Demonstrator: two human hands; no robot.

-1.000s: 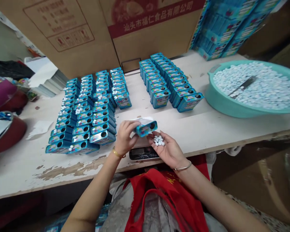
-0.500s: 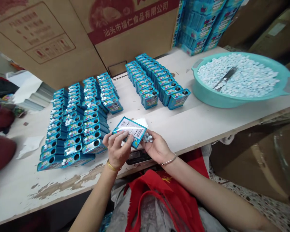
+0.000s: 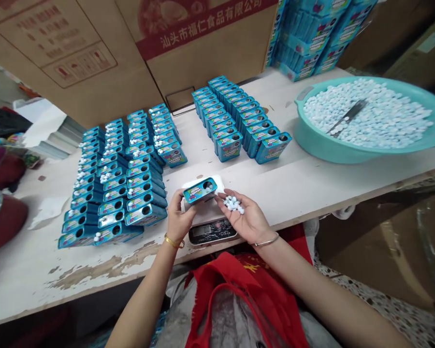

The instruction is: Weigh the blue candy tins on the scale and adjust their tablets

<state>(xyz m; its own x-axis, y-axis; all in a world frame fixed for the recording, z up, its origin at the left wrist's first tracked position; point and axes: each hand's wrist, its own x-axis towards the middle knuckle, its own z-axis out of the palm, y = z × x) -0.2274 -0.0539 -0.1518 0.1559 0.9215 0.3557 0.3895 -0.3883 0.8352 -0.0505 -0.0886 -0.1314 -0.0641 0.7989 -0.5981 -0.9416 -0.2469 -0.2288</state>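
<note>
My left hand (image 3: 180, 216) is closed around the sides of a small blue candy tin (image 3: 196, 192). The tin is upright above the kitchen scale (image 3: 212, 231), with white candies visible in its round opening. Just to its right, my right hand (image 3: 249, 220) is palm up and cupped, holding a small heap of white and pale blue candies (image 3: 234, 204). Its fingertips are close to the tin; whether they touch it I cannot tell. The scale's white platform is partly hidden by the tin, and its dark display panel faces me.
Rows of blue tins (image 3: 112, 193) stand at the left, many with candies on top. More tins (image 3: 235, 116) stand in the middle. At the right is a turquoise basin (image 3: 326, 150) of candies with a dark scoop-like tool (image 3: 351, 116). A large carton (image 3: 210, 63) stands behind.
The tin has turned from tipped over my right palm to upright, its opening now facing up. My right hand has moved slightly right, its candies more exposed, and the scale has come into view.
</note>
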